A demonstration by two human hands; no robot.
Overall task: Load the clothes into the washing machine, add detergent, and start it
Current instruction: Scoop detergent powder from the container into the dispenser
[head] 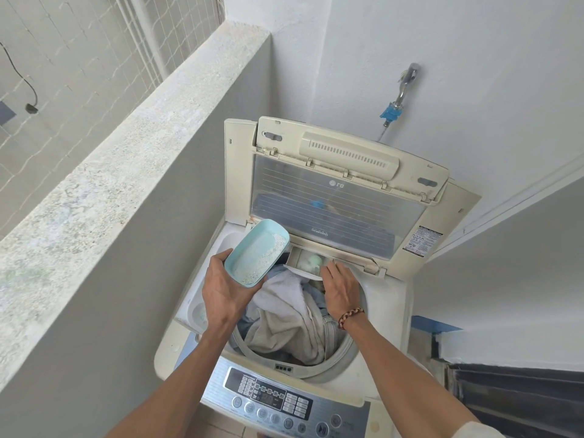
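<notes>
LG logo, mirrored, on raised washing machine lid (337, 184), frame center. Warning sticker (422, 241) on lid's right edge: print too small to read. Control panel (278, 403) labels illegible.

Bright, even daylight fills the frame, coming from the open netted side at the upper left. The white wall (474, 74) at the upper right is near overexposed and shows little texture. Shadows are soft: a faint one under the tap (407, 80), a deeper grey on the inner face of the parapet (142, 263) at left. The clear panel of the raised lid (335, 210) carries a pale hazy sheen. Wide-angle distortion bows the parapet and the straight lines at the right edge. Focus is sharp at centre, with slight softening at the lower corners.
</notes>
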